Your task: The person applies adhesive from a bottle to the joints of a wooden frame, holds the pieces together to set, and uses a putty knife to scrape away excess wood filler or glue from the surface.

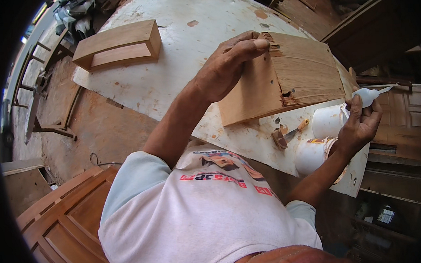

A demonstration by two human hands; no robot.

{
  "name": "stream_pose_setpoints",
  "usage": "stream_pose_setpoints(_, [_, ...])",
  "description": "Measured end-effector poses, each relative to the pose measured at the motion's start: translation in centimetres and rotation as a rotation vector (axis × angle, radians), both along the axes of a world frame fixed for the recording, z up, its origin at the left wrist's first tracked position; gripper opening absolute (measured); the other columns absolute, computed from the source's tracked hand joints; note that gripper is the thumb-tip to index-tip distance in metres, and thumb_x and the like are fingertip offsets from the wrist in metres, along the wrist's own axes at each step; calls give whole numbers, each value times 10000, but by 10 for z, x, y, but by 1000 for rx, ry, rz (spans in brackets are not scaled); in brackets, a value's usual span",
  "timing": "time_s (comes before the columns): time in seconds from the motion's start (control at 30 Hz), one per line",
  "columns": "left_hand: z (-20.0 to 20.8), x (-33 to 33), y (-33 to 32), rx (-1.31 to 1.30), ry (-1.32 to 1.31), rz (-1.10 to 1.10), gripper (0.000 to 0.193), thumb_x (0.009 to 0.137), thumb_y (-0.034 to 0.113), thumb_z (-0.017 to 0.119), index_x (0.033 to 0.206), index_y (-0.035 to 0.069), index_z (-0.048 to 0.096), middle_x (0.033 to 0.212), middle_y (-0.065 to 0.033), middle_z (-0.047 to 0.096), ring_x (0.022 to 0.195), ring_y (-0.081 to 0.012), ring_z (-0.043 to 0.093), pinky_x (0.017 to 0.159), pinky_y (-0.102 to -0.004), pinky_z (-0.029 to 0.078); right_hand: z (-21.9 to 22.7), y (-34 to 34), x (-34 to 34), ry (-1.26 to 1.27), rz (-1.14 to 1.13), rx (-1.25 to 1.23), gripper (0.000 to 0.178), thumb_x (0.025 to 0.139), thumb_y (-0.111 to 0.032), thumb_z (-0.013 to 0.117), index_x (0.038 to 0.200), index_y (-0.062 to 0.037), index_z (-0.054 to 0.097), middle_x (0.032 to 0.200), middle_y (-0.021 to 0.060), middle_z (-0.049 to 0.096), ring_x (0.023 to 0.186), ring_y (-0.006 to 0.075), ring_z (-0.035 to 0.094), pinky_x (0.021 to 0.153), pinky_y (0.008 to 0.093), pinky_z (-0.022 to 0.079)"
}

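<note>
My left hand [231, 62] grips the upper corner of a wooden box [306, 71], thumb on top and the other fingers behind the edge. The box is tilted up above the white table [179, 53]. Along its near joint the wood is splintered, with a dark broken hole at the lower corner. In my right hand [360, 125] is a small white glue bottle [366, 96] with a thin pointed nozzle, which points away to the right. That hand is beside the box's right end; whether it touches the box I cannot tell.
Another open wooden box [117, 45] rests on the table's far left. Two white buckets [325, 122] stand at the right, near a putty knife [298, 129] and a small brown block [279, 139]. A panelled wooden door [78, 226] lies at lower left; wooden frames [55, 131] stand beyond.
</note>
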State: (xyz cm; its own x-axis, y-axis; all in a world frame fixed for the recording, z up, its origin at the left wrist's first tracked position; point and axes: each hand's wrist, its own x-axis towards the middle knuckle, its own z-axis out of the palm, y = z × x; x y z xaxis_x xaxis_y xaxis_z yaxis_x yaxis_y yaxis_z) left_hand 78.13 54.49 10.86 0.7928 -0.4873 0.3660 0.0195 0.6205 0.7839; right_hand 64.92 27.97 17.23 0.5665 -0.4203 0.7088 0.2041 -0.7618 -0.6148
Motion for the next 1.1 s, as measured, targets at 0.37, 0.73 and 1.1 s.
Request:
stream_pose_setpoints(0.37, [5,-6,-7,97,-32,58,534,959,518,599,1098,3,630,962,-34,563,924,-123,488,853,-275,410,58,82,10,151,611,-15,335,1038,-211,568,1263,34,529,1068,184,714,1015,228,675,980,391,495])
stream_pose_setpoints(0.73, [4,-7,-7,84,0,56,583,948,545,609,1148,-2,625,1040,-63,603,1040,-158,535,942,-298,422,61,96,47,278,740,-292,281,1047,-226,604,1240,-24,572,1080,89,665,1001,168,641,884,314,502])
stream_pose_setpoints(1.1, [4,-6,-10,70,1,92,583,962,540,575,1126,-17,635,1003,-56,579,962,-147,509,876,-281,414,57,93,57,242,753,-271,239,1049,-197,599,1219,-31,568,1042,86,685,927,182,658,849,319,516])
